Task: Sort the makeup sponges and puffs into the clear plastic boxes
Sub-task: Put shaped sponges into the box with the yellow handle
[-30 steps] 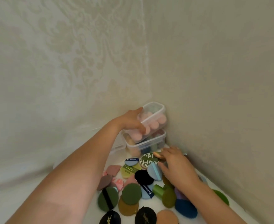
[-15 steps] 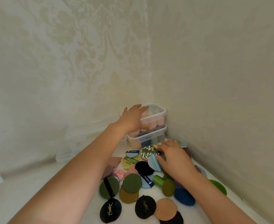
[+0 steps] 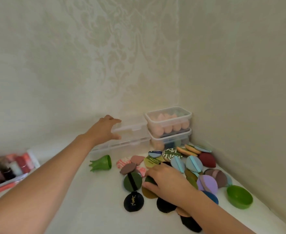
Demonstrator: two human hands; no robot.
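Two clear boxes are stacked in the corner: the upper box [image 3: 168, 115] holds pink sponges, the lower box [image 3: 172, 141] holds blue and green ones. Left of them stand two empty clear boxes [image 3: 132, 132], one on the other. My left hand [image 3: 103, 130] reaches to the left end of the upper empty box, fingers spread around it. Many round puffs [image 3: 193, 163] lie in a pile on the white surface. My right hand [image 3: 164, 181] lies over the pile and pinches a dark green puff [image 3: 149, 179] between thumb and fingers. A black puff [image 3: 133, 201] lies in front.
A green tulip-shaped case [image 3: 101, 163] lies left of the pile and a green bowl-shaped half [image 3: 239, 196] at the right. A tray of cosmetics [image 3: 9, 168] sits at the far left. Two walls meet behind the boxes and close off the right side.
My left hand let go of the box of pink sponges, which now sits on the lower box, and moved left to the empty boxes. My right hand came nearer, onto the dark green puff.
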